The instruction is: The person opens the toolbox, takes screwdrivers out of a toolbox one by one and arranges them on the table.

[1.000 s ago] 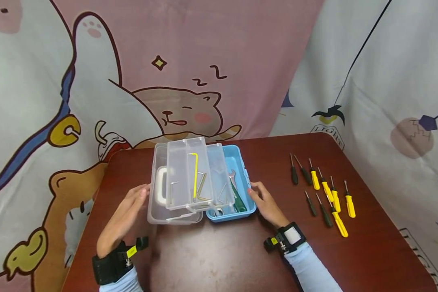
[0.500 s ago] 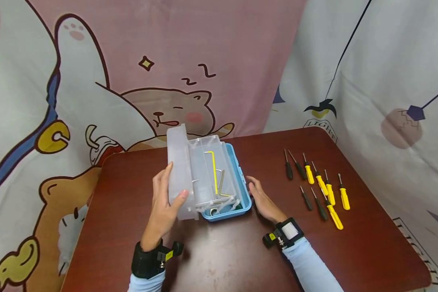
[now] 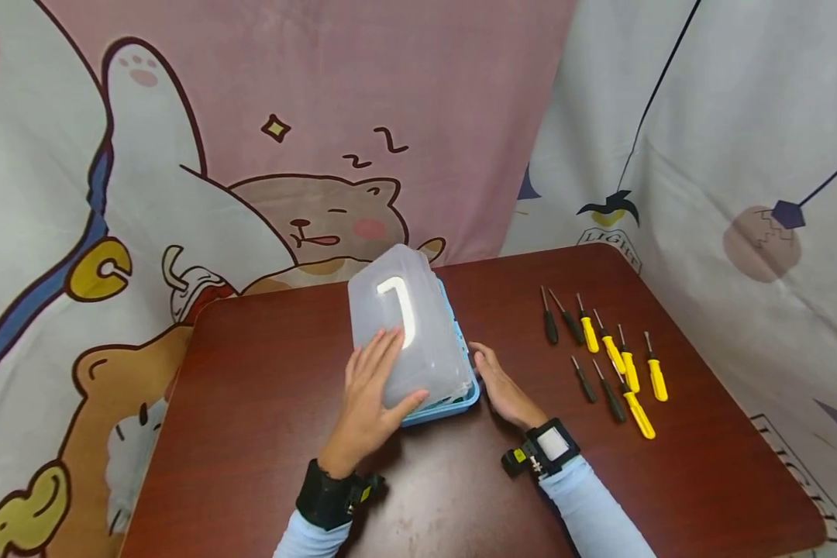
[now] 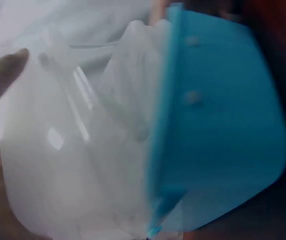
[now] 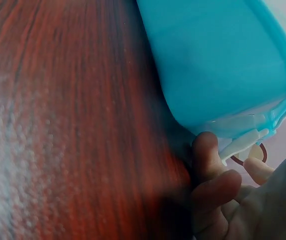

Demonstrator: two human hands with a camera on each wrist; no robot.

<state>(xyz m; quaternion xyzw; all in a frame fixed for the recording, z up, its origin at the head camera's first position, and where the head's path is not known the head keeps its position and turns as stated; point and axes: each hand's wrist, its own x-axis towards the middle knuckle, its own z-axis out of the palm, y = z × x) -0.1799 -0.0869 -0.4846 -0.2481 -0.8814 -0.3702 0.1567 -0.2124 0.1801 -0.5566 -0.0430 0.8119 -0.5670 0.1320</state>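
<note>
A toolbox has a blue base (image 3: 438,415) and a frosted clear lid (image 3: 435,360) with a white handle (image 3: 406,306) on top. The lid sits over the base at a slight tilt, with a narrow gap along the front. My left hand (image 3: 368,395) lies spread on the lid, fingers straight and thumb near the front edge. In the left wrist view, the lid stands a little apart from the blue wall (image 4: 223,125). Beside the base's right side, my right hand (image 3: 508,394) has loosely bent fingers. A white latch (image 5: 243,144) shows by its fingertips in the right wrist view.
Several screwdrivers with yellow handles (image 3: 639,415) and black handles (image 3: 614,403) lie on the right of the brown table (image 3: 272,403). A cartoon-printed cloth (image 3: 474,116) hangs behind the table's back edge.
My left hand has swung the lid up from the left and over to the right, covering the clear trays with the hex keys. The right hand has stayed beside the base.
</note>
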